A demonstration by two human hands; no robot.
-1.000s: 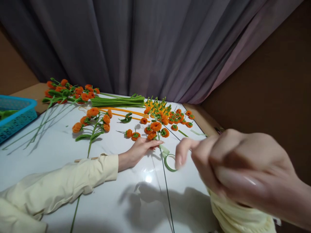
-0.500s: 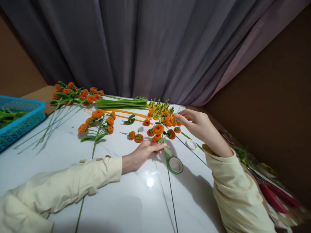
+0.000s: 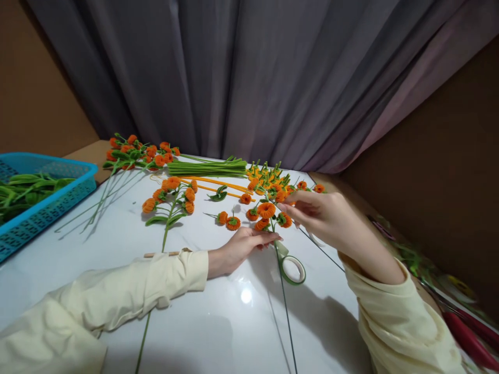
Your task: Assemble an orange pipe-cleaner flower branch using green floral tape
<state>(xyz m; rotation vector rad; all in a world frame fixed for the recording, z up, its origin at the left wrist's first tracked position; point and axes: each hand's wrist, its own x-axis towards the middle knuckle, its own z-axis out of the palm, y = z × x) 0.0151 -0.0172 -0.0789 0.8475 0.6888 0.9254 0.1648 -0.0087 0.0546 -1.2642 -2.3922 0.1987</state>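
Observation:
My left hand (image 3: 237, 251) is closed around the thin stem of an orange chenille flower spray (image 3: 266, 210), just below its blooms. From that grip a strip of green tape leads to its roll (image 3: 287, 277), which hangs or rests beside the stem; I cannot tell which. My right hand (image 3: 329, 214) reaches in from the right, thumb and forefinger pinched at the spray's upper right blooms. Its other fingers are curled and partly hidden. Left of the spray lie two loose orange flowers (image 3: 233, 223). A second flower branch (image 3: 171, 210) lies further left, its stem passing under my left sleeve.
A blue basket (image 3: 81, 184) of green leaves stands at the left. Along the back lie orange flower stems (image 3: 132, 156), green chenille stems (image 3: 212, 168) and yellow-orange pieces (image 3: 268, 176). Red-handled pliers or cutters (image 3: 470, 337) sit at the lower right. A grey curtain (image 3: 249, 78) hangs behind.
My right hand has come down and closer to the spray's blooms, its fingers now at them. The left hand keeps its grip on the stem. The whole view has shifted slightly.

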